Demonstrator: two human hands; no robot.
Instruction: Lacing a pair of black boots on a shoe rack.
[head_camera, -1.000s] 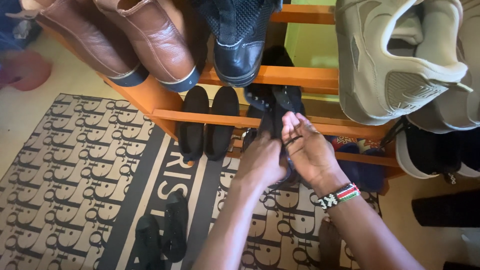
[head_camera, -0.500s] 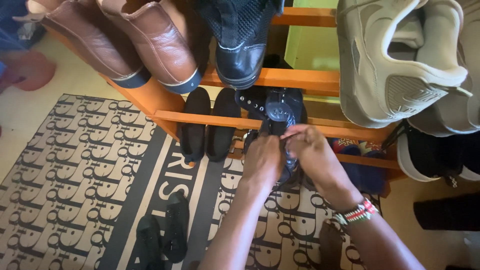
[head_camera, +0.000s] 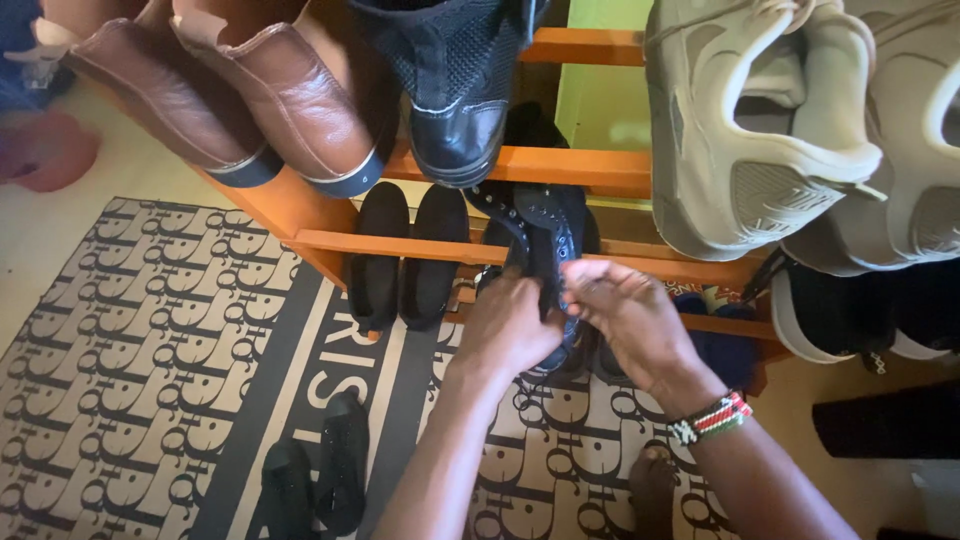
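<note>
Fingers of our left hand (head_camera: 510, 330) and right hand (head_camera: 622, 320) are closed on the black boot (head_camera: 545, 235), pinching its laced front from both sides. We hold it low before the orange rack (head_camera: 560, 165), toe up, so the eyelets face us.

L hand (head_camera: 510, 330) fingers curled, pinching | R hand (head_camera: 625, 320) fingers bent, pinching | both arms fwd, wrists close

The black lace-up shoe (head_camera: 545, 240) is half hidden at 6 o'clock behind both hands; the pale sneakers (head_camera: 760, 130) at 2 o'clock and brown boots (head_camera: 250, 90) at 11 run past the top edge
</note>
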